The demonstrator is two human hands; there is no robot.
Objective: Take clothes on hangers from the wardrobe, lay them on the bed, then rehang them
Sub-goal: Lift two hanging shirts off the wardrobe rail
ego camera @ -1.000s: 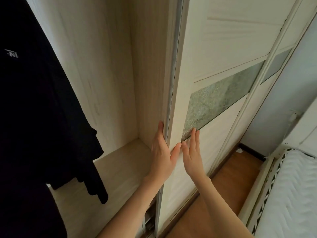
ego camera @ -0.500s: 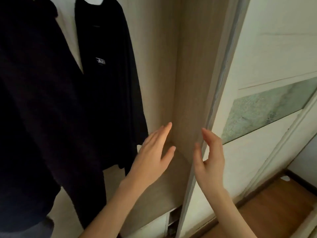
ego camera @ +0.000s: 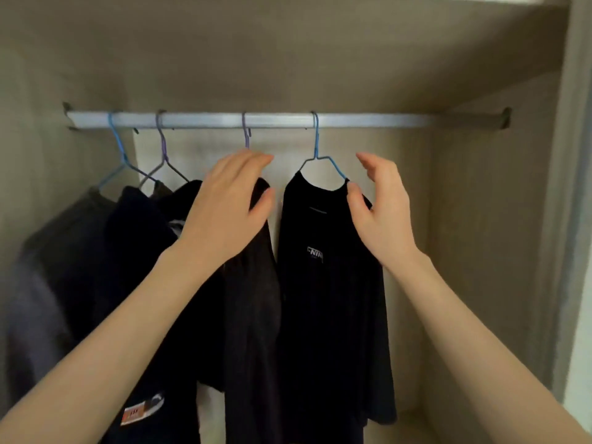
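Up top, the pale silver metal rail (ego camera: 384, 120) shows a softly shiny face streaked with light. Hooked over it, the thin blue wire hanger (ego camera: 316, 139) looks smooth and coated, and the thin purple wire hanger (ego camera: 164, 149) much the same. Below, the black cloth T-shirt (ego camera: 333, 309) is matt and soft, its white chest lettering a flat print. The dark charcoal cloth garment (ego camera: 253, 309) reads slightly coarser, faintly mottled. The pale wood-grain wardrobe wall panel (ego camera: 480, 219) is matt, with a fine grain.

Left hand (ego camera: 224, 203) hides the third hanger (ego camera: 246, 136) below its hook — dark clothes (ego camera: 333, 315) cut off below.
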